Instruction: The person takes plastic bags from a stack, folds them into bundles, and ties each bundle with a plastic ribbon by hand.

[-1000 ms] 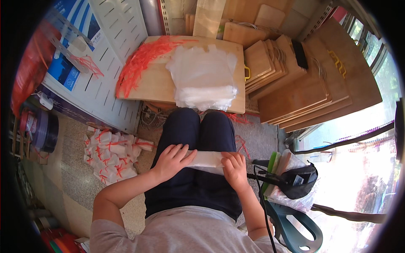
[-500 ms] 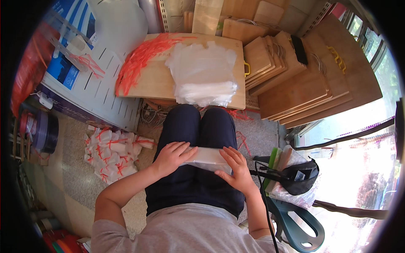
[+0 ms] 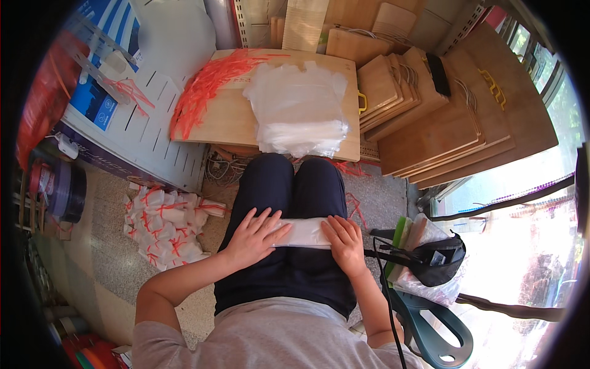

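since the earlier frame, the right hand (image 3: 346, 242) has come down onto its end of the strip, and the loose film below the strip no longer hangs out; the left hand (image 3: 253, 238) has spread its fingers. the folded strip of clear plastic (image 3: 302, 233) lies across the thighs (image 3: 264, 184), between the two hands. the hands are apart, one at each end: the left is splayed flat, its thumb side on the strip; the right rests its fingers on top, and whether its thumb grips cannot be told. the step in hand appears to be folding and flattening; the next move would call for even pressure, so that the layers do not spring loose. on the bench (image 3: 228, 115) lie stacked clear bags (image 3: 298, 107) and red ties (image 3: 209, 86). printing shows on a blue carton (image 3: 98, 92), mostly too small to read; none is discernible on the strip.
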Demonstrator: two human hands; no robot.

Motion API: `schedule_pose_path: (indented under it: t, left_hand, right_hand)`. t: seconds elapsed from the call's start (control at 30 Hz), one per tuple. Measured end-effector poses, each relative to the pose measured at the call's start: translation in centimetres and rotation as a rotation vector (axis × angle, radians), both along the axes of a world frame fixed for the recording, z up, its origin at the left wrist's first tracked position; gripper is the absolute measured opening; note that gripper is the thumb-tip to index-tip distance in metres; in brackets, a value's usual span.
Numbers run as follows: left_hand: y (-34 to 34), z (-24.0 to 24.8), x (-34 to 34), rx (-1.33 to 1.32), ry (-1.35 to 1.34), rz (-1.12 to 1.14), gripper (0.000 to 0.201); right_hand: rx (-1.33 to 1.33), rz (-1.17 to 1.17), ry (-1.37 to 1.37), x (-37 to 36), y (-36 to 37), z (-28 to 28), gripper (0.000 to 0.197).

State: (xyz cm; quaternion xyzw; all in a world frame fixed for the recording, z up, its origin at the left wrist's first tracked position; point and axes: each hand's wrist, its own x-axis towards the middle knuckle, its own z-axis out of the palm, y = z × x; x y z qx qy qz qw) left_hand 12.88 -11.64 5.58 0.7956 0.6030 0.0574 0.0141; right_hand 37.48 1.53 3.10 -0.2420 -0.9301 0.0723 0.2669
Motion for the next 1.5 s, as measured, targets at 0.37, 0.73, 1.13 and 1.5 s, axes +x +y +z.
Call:
schedule_pose_path:
  t: [0.37, 0.73, 1.13, 1.5]
  left_hand:
    - [1.9, 2.2, -3.2, -0.027, -0.327, -0.165, 0.037]
    - [5.8, 10.1, -8.8, -0.913, -0.742, -0.138, 0.03]
    - [8.4, 8.4, -10.4, -0.906, -0.825, -0.204, 0.026]
    - [13.8, -4.8, -28.7, -0.031, -0.826, 0.557, 0.013]
  right_hand:
    - [-0.114, 0.003, -0.212, -2.2, -1.1, 5.4, 0.055]
    - [-1.123, 0.48, -0.228, -4.5, 2.6, 7.4, 0.033]
    - [-1.622, 0.693, -0.274, -8.6, 2.6, 3.1, 0.042]
    - [-2.024, 0.439, 0.013, -9.9, 4.6, -0.1, 0.033]
